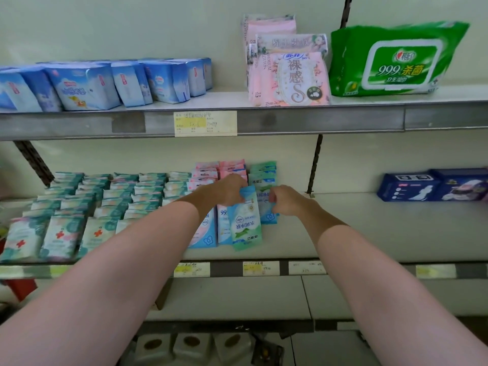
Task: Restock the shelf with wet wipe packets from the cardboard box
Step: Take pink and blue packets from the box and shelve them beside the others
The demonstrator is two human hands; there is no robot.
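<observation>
Wet wipe packets (247, 220) lie on the middle shelf (369, 233), and both hands are busy with them. One blue-and-green packet with a white panel lies tilted on top of the blue-and-white packets (211, 233) at the front of the shelf; the left hand (229, 190) pinches its upper end with curled fingers. Just to its right, the right hand (287, 200) is curled round the edge of another blue packet (268, 210), which sits partly under the first one. The two hands are close but not touching, with the packet tops between them.

Behind the hands stand short stacks of pink packets (219, 169) and green-blue packets (262, 171), reaching back to the rear wall. To the left, rows of teal-and-white packets (87, 202) fill the shelf; the front ones carry a red cross. The right part of the shelf is bare up to some dark blue boxes (433, 184) at the far right edge.

On the upper shelf (290, 120) there are light blue packs (87, 85) on the left, pink packs (287, 72) in the middle and a big green pack (396, 59) on the right. Price labels (205, 123) are stuck along the front rails of both shelves. The cardboard box cannot be made out
</observation>
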